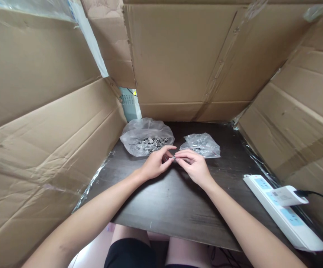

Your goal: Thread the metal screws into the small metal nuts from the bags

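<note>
My left hand (159, 163) and my right hand (194, 166) meet above the middle of the dark table. Between their fingertips is a small shiny metal piece (173, 158), too small to make out its kind. Thumb and fingers of each hand pinch toward it, the left index finger stretched out above. Just behind my left hand, an opened clear plastic bag (133, 136) holds many small round silver metal parts (153, 141). A second clear plastic bag (202, 144), with small contents I cannot make out, lies flat behind my right hand.
Cardboard walls (183, 56) enclose the dark table (161, 201) at the left, back and right. A white power strip (282, 212) with a plugged-in white adapter (288, 196) and black cable lies along the right edge. My legs are below the front edge.
</note>
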`<state>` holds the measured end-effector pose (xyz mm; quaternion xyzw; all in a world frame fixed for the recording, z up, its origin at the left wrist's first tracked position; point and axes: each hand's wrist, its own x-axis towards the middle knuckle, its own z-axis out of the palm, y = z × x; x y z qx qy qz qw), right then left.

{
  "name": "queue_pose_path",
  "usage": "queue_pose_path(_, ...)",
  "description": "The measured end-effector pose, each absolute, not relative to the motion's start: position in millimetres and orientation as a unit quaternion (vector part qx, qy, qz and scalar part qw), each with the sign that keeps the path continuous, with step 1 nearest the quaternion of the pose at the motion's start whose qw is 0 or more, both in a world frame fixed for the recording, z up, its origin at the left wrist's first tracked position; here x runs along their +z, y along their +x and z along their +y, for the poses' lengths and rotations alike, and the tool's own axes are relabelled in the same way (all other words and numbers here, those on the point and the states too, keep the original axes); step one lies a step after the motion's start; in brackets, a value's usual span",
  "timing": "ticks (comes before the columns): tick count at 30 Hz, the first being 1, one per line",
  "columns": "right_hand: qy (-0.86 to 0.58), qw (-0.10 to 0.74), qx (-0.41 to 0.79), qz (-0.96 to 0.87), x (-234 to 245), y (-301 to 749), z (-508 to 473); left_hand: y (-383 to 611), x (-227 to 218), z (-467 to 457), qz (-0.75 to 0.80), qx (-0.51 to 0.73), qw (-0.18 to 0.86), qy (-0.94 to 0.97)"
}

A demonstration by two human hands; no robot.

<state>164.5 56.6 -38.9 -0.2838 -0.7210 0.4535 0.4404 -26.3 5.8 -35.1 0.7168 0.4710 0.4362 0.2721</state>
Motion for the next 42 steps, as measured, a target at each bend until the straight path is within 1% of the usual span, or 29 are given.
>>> queue_pose_path(6,-0.293,0.440,0.484,-0.697,-41.8,162.6,55.6,-25.6,-36.3,6.0,0.467,0.437,0.272,0.719)
queue_pose_path(9,-0.288,0.443,0.468,-0.708,-40.6,162.9,55.5,-25.7,-36.1,5.9,0.464,0.439,0.266,0.722)
queue_pose_path(15,-0.307,0.415,0.460,-0.723,-38.2,164.5,56.7,-27.0,-37.0,5.7,0.461,0.438,0.249,0.731)
queue_pose_path(22,-0.296,0.422,0.461,-0.723,-35.9,164.4,54.5,-25.7,-36.7,5.4,0.457,0.449,0.261,0.722)
queue_pose_path(28,-0.319,0.403,0.489,-0.705,-36.9,163.9,55.4,-24.9,-34.0,2.3,0.447,0.435,0.237,0.745)
queue_pose_path(38,-0.293,0.422,0.504,-0.695,-34.9,164.0,54.3,-25.5,-35.9,4.7,0.452,0.442,0.241,0.736)
queue_pose_path(42,-0.310,0.405,0.515,-0.688,-35.6,164.3,56.8,-25.1,-34.9,2.7,0.448,0.434,0.233,0.746)
